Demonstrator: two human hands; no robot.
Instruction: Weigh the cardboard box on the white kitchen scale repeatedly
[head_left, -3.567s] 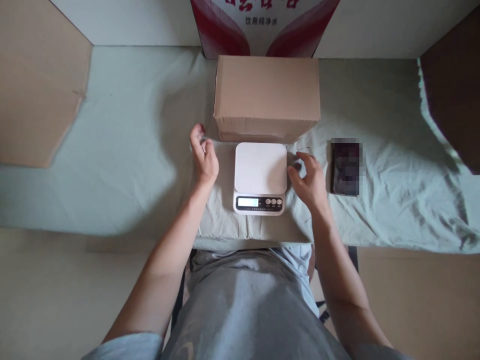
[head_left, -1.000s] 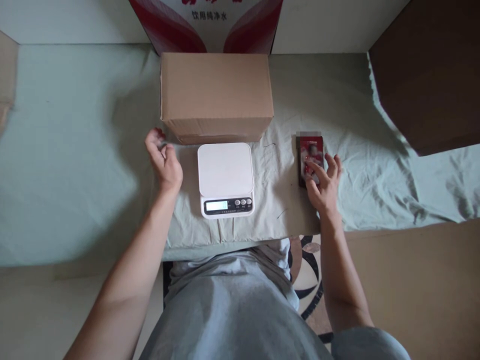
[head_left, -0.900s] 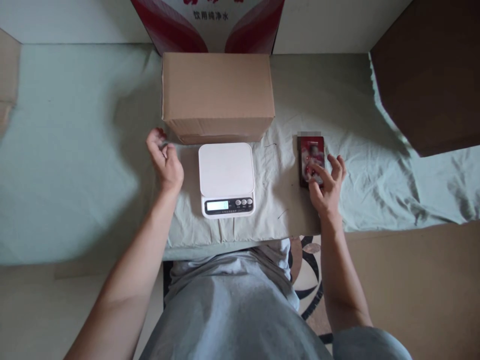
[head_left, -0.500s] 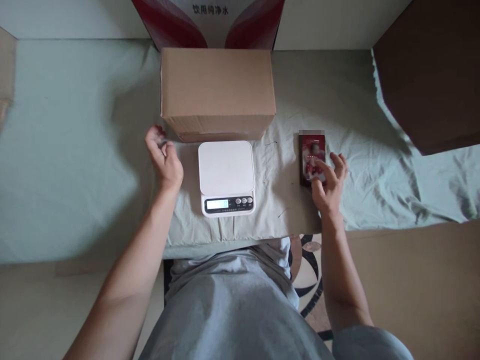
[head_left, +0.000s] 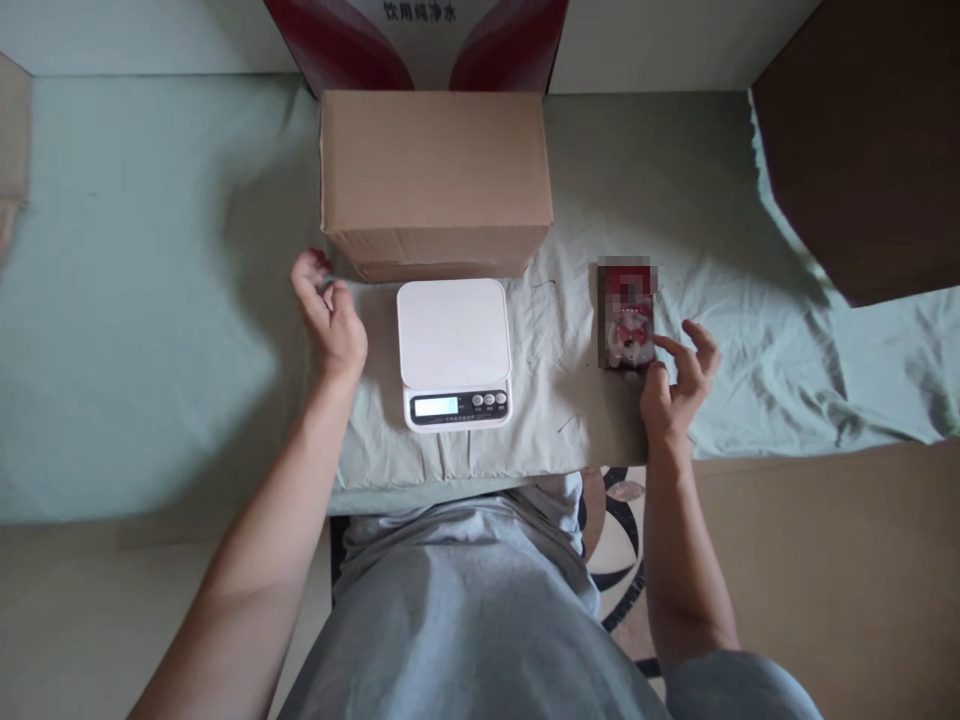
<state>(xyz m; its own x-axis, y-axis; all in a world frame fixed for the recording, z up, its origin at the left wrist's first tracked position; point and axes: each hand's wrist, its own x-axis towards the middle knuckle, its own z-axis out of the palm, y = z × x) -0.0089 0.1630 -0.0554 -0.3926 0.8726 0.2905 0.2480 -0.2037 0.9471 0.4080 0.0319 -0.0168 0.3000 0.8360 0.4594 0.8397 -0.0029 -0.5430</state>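
A white kitchen scale (head_left: 454, 345) with a lit display sits on the pale green cloth (head_left: 150, 300), just in front of a closed cardboard box (head_left: 435, 180). My left hand (head_left: 330, 320) rests on the cloth left of the scale, fingers loosely curled, holding nothing. A phone (head_left: 627, 315) with a lit reddish screen lies flat to the right of the scale. My right hand (head_left: 679, 375) hovers at the phone's lower right corner, fingers apart, one fingertip near its edge.
A red and white carton (head_left: 420, 40) stands behind the cardboard box. A dark brown cardboard panel (head_left: 862, 140) fills the right rear; another flap (head_left: 11, 130) shows at far left. A patterned rug (head_left: 622, 560) lies below the table edge.
My right hand left the scale, tapped on the phone screen, then drew back toward the phone's lower right corner. The left hand has stayed put.
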